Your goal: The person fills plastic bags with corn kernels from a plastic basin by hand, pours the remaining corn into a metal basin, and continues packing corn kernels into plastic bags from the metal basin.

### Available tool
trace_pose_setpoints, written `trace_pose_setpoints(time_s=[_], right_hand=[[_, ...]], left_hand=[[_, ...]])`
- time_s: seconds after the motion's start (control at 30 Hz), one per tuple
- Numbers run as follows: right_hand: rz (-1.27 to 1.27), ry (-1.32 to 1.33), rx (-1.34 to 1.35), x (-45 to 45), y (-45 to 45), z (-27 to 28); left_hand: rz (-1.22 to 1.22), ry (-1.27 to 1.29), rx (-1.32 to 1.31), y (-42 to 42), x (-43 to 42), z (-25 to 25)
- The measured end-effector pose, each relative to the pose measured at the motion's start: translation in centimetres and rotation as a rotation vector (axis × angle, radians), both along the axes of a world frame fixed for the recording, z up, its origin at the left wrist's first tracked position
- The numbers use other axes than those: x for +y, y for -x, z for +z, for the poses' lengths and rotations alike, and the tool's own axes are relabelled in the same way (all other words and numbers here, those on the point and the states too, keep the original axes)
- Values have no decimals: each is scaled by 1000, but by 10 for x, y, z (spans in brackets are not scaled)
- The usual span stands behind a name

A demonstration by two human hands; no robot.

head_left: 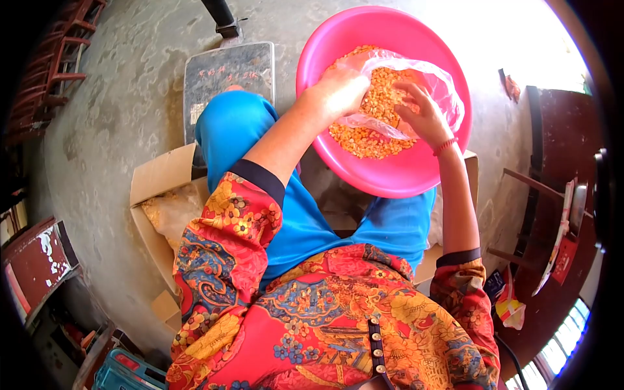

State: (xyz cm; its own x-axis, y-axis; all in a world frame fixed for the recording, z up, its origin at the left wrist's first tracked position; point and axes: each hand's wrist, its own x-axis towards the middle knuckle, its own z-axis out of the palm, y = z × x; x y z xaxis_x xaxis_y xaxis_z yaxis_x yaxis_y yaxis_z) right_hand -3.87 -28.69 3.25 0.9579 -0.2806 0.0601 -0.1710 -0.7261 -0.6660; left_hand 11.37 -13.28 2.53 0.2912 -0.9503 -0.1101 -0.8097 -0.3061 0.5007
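Note:
A pink basin [390,185] holds loose yellow-orange kernels [367,146] that look like dried corn. Lying in it is a clear plastic bag [452,97], its mouth spread wide, with more kernels inside. At the bag's left edge, my left hand [344,88] is closed on the plastic; its fingertips are partly hidden. My right hand [426,117], with a red bracelet at the wrist, reaches into the bag's mouth from the right. Its fingers are apart over the kernels, and nothing shows between them.
The basin is at my knees. A platform scale [229,71] stands on the concrete floor ahead to the left. Beside my left leg is a cardboard box [153,179] containing a filled clear bag [175,211]. Dark red wooden furniture [565,130] stands at the right.

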Motion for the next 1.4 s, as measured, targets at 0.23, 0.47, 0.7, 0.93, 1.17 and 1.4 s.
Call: trace_pose_setpoints(time_s=[0.23,0.47,0.7,0.93,1.17,1.4], right_hand=[[586,-174,283,71,4,-12],[240,420,45,86,-44,-101],[307,58,209,89,-3,-61],[431,-174,612,43,27,-62],[502,-242,702,31,26,-55],[334,-822,701,15,26,-23]], left_hand=[[15,110,-32,0,-5,12],[34,162,-23,-3,-1,12],[20,126,-13,-3,-1,11],[2,54,38,-2,2,16],[17,27,19,-1,2,15],[28,6,7,-1,-1,8]])
